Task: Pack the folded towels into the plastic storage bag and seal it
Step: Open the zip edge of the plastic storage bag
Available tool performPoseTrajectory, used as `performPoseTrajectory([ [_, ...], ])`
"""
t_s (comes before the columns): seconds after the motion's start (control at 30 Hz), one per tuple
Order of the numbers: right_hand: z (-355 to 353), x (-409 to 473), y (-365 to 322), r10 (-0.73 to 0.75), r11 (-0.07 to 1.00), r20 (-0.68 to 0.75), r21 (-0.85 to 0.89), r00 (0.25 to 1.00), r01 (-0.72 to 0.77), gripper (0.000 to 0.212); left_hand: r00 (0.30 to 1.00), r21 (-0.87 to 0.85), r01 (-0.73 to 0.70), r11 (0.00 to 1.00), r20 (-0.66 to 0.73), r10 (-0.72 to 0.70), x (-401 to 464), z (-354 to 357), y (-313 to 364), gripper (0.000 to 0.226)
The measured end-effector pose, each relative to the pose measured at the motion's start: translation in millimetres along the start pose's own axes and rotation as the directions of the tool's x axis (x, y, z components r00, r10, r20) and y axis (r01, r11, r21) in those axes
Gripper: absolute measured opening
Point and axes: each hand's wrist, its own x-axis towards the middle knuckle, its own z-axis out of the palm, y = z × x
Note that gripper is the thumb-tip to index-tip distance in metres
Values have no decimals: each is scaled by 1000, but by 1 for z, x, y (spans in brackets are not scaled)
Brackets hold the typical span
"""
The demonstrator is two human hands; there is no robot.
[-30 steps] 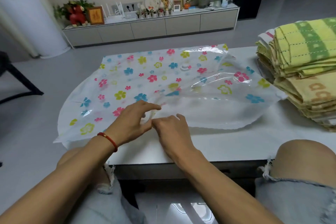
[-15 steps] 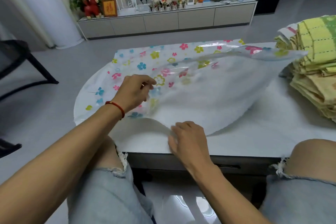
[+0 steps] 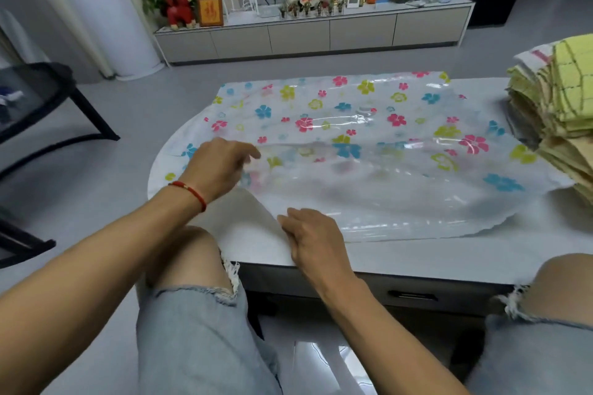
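The left hand (image 3: 219, 167) pinches the upper layer of the plastic storage bag (image 3: 369, 151) at its near mouth, lifting it, while the right hand (image 3: 313, 239) lies flat with fingers loosely spread, pressing the lower layer onto the white table (image 3: 449, 256). The bag is glossy, clear, flower-printed film spread across the table; the folded towels (image 3: 564, 125), nubby yellow cloth, are stacked just beside its right end.

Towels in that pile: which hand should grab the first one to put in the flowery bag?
Probably the right hand. The towel stack sits at the table's right end, on that hand's side. The left hand is across the storage bag, at its top layer near the opening.
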Motion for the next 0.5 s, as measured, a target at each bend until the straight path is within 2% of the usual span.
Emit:
performPoseTrajectory([
  [0.07,5,-10,4,12,999,13,-31,1000,-12,22,991,-110,80,991,-99,-91,13,-6,-7,36],
  [0.13,6,-15,5,45,998,7,-43,999,-45,25,990,-300,127,946,-26,-141,19,-9,-11,30],
  [0.17,6,-15,2,67,996,-4,-50,998,-68,25,993,-338,113,934,77,-92,18,-10,-12,32],
  [0.2,4,-11,-2,85,995,-17,-56,996,-85,27,982,-316,61,947,188,-1,12,-10,-13,45],
  [0.27,3,3,-15,59,998,-38,-36,998,-61,38,918,-249,-84,965,359,172,-1,-7,-16,79],
  [0.3,4,12,-22,23,1000,-35,-15,999,-23,42,887,-240,-136,961,402,226,-8,-5,-18,87],
  [0.33,5,21,-29,-12,1000,-22,6,1000,12,41,871,-250,-164,954,417,259,-13,-4,-19,90],
  [0.4,9,33,-40,-52,998,2,20,999,52,31,885,-278,-178,944,374,277,-15,-6,-20,86],
  [0.5,17,28,-43,-7,998,-4,61,1000,7,20,922,-275,-176,945,289,256,-4,-19,-27,82],
])
